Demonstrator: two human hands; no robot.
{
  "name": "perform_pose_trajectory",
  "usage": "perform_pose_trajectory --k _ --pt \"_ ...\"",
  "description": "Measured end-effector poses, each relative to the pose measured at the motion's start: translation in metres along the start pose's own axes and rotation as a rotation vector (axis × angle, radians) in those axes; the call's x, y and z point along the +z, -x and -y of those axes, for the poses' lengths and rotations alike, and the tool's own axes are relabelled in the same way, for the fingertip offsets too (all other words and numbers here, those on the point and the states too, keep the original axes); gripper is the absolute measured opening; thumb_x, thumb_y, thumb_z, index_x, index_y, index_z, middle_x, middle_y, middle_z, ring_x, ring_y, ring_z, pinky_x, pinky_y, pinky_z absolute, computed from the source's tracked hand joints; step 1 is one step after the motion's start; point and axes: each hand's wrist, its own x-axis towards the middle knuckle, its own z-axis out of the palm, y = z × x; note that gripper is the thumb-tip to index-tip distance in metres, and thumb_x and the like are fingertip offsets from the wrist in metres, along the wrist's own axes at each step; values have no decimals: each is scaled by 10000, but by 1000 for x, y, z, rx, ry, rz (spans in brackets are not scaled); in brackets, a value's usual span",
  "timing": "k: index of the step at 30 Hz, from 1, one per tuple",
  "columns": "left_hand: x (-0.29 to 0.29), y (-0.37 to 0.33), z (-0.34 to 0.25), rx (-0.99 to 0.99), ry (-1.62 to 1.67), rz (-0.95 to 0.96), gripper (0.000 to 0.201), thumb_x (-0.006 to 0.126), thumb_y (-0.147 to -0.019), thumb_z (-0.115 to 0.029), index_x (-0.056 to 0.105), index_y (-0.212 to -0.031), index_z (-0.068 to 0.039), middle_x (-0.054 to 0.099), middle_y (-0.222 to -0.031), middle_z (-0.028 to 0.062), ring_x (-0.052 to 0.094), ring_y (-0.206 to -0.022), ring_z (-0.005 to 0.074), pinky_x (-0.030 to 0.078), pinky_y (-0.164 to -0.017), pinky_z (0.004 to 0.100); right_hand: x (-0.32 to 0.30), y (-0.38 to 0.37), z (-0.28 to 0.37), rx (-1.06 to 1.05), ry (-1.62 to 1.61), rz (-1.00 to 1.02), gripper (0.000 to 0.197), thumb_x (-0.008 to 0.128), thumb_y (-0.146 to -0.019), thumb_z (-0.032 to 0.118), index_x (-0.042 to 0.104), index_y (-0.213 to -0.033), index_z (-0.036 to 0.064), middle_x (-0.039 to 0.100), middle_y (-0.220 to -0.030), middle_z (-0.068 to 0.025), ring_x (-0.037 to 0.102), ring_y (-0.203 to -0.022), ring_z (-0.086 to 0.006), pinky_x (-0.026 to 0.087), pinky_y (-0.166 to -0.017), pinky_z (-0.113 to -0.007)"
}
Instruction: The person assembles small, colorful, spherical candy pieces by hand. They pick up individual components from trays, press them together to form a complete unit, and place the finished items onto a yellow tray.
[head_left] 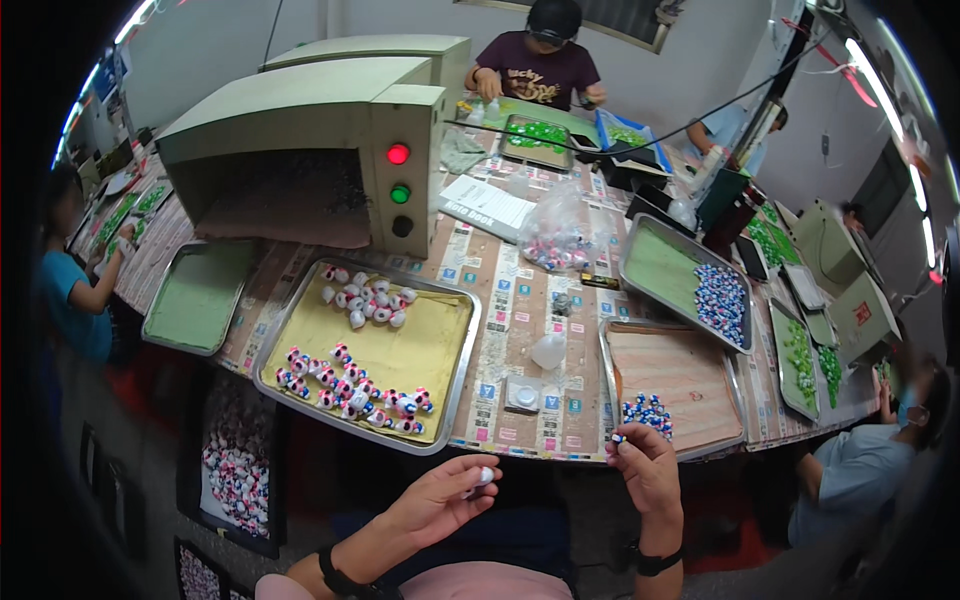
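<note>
My left hand (445,497) is closed around a small white rounded toy part (485,476), just off the table's front edge. In my right hand (650,475), fingertips pinch a tiny blue-and-white toy part (618,438). Beyond the right hand lies a pile of similar blue, white and red parts (650,412) at the near corner of a pink-lined metal tray (680,375). Ahead and to the left is a yellow-lined metal tray (440,330). It carries white rounded parts (370,300) at its far side and pink, white and blue toy figures (355,392) nearer me.
A boxy machine (415,130) with red and green lights stands behind the yellow-lined tray. A green-lined tray (665,260) with blue parts overlaps the pink-lined one. Between trays stand a white bottle (548,351) and a clear bag (555,235). Other people work around the table.
</note>
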Motion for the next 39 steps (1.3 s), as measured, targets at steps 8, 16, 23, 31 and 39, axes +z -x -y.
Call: perform_pose_trajectory --k 8,16,23,31,39 --pt "-1 -9 -3 -8 40 108 356 562 -960 -119 498 -1296 -21 601 -1147 87 609 -977 138 518 -883 283 36 -12 -21 30 -66 72 261 638 -828 -83 618 -1084 -38 648 -1034 -105 646 -924 -173 562 -810 -293" --pt "-4 -9 -5 19 115 117 378 574 -951 -112 490 -1309 -24 596 -1172 76 611 -961 134 514 -882 282 58 -26 -21 49 134 52 245 674 -827 -45 649 -1070 -35 665 -983 -89 640 -902 -137 538 -803 -261" --pt "-8 -11 -6 1 135 153 353 571 -943 -92 510 -1283 -19 580 -1218 105 609 -1010 170 520 -893 311 63 -47 -28 -158 499 49 208 685 -842 -11 673 -1049 -24 624 -969 -37 620 -880 -94 501 -780 -216" --pt "-13 -8 -1 47 180 179 327 553 -957 -87 519 -1270 5 584 -1226 118 601 -1085 201 509 -943 307 76 -62 -27 -300 742 32 130 686 -824 -16 692 -953 -26 636 -932 -52 637 -800 -104 516 -688 -223" --pt "-15 -8 6 25 165 187 380 585 -928 -57 501 -1291 18 575 -1239 145 578 -1153 236 468 -1025 333 91 -72 -32 -568 1055 73 137 685 -787 -21 710 -917 13 666 -875 -102 656 -765 -187 515 -636 -271"
